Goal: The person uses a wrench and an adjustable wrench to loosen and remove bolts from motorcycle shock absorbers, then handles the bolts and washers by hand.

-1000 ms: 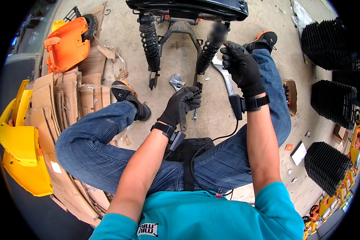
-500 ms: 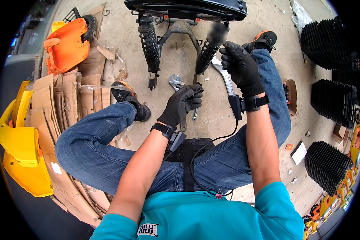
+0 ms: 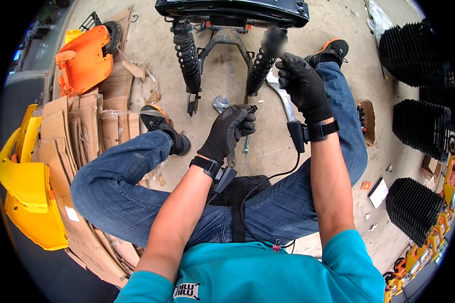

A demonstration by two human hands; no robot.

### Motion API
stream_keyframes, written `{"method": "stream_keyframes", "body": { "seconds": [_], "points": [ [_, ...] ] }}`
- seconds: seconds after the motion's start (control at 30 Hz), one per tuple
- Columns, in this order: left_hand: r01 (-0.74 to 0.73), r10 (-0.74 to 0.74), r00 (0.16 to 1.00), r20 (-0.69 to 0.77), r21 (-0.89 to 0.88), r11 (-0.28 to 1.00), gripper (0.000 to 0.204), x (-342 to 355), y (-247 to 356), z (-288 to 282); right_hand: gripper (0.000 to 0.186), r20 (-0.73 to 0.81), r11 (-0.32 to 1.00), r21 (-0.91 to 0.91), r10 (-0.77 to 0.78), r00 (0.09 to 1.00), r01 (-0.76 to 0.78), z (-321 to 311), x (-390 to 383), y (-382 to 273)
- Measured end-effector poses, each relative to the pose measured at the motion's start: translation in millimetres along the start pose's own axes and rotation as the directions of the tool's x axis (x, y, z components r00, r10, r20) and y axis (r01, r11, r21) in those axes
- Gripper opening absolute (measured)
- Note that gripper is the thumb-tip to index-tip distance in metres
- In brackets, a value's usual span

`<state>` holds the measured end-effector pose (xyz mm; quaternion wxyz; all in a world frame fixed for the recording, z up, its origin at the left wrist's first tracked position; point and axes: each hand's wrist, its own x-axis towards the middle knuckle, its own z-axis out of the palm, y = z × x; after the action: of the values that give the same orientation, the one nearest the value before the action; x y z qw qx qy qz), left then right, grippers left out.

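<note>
1. Left hand, black-gloved (image 3: 226, 130): grip narrow, fingers curled in on a small dark part (image 3: 253, 108) at the fingertips; the part's exact shape is too small to tell. Position: below the black right-hand coil-spring shock absorber (image 3: 260, 70).
2. Right hand, black-gloved (image 3: 304, 86): fingers bent toward the thumb, just beside that shock absorber; cannot tell whether the grip holds anything.
3. Black left-hand coil-spring shock absorber (image 3: 187, 58): hangs from the black metal assembly (image 3: 232, 15), well apart from both hands.
4. Smaller silver adjustable wrench (image 3: 219, 103): lies on the pale concrete floor (image 3: 212, 65), partly hidden by the left hand.
5. Larger silver adjustable wrench (image 3: 285, 98): on the floor, partly covered by the right hand.
6. Slim metal bolt (image 3: 246, 145): on the floor near the left hand.
7. Flattened brown cardboard (image 3: 60, 131): stacked beyond the left leg.
</note>
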<state>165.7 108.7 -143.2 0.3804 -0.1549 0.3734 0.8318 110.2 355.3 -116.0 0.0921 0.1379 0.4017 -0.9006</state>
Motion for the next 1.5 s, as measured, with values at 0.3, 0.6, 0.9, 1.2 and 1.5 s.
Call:
{"method": "stream_keyframes", "body": {
  "seconds": [0.3,0.6,0.9,1.2,1.5],
  "points": [
    [-0.043,0.048,0.997,-0.053,0.089,0.995,0.027,2,-4,-1,0.026,0.005,1.000,-0.016,-0.012,1.000,0.013,0,-1,0],
    [-0.033,0.030,0.998,0.057,0.047,0.998,0.041,1,1,-2,0.026,0.013,1.000,-0.008,-0.012,1.000,0.012,0,0,1],
    [-0.086,0.085,0.996,0.024,0.070,0.994,0.039,3,7,-1,0.024,-0.076,0.994,-0.112,0.004,0.997,-0.013,10,-2,2],
    [-0.090,0.090,0.995,0.031,-0.003,0.996,0.034,4,12,1,0.025,-0.004,0.905,-0.424,0.028,1.000,-0.027,43,-22,12],
    [-0.188,0.189,0.980,-0.055,0.016,0.982,0.033,4,23,5,0.030,0.008,0.780,-0.623,0.091,0.996,-0.067,45,-27,22]
  ]
}}
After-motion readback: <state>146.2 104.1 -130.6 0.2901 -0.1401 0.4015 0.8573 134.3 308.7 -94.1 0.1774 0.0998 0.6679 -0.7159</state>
